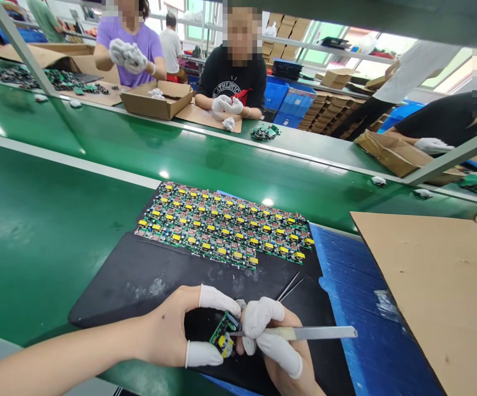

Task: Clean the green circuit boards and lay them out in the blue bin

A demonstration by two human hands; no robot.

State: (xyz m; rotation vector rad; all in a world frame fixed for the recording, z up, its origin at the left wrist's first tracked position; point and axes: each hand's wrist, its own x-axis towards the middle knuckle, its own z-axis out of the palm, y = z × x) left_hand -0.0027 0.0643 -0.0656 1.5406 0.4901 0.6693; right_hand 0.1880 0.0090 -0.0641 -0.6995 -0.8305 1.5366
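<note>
My left hand (159, 330), with white finger covers on thumb and fingers, grips a small green circuit board (221, 331) carrying a yellow-wrapped part. My right hand (277, 335), its fingertips also covered in white, is closed around a slim, flat, silver-grey metal tool (324, 333). The tool's narrow end reaches to the board; its exact kind is unclear. Just beyond my right hand show two thin metal prongs of what look like tweezers (291, 287), their other end hidden behind the fingers. Both hands are over a black mat (114, 280).
Rows of similar circuit boards (221, 225) cover the mat's far part. Right of it lie blue sheeting (357, 286) and a large cardboard flap (423, 275). A green conveyor belt (139, 148) runs beyond. Across it, people with gloved hands sit near a cardboard box (155, 107) and piled boards (266, 132).
</note>
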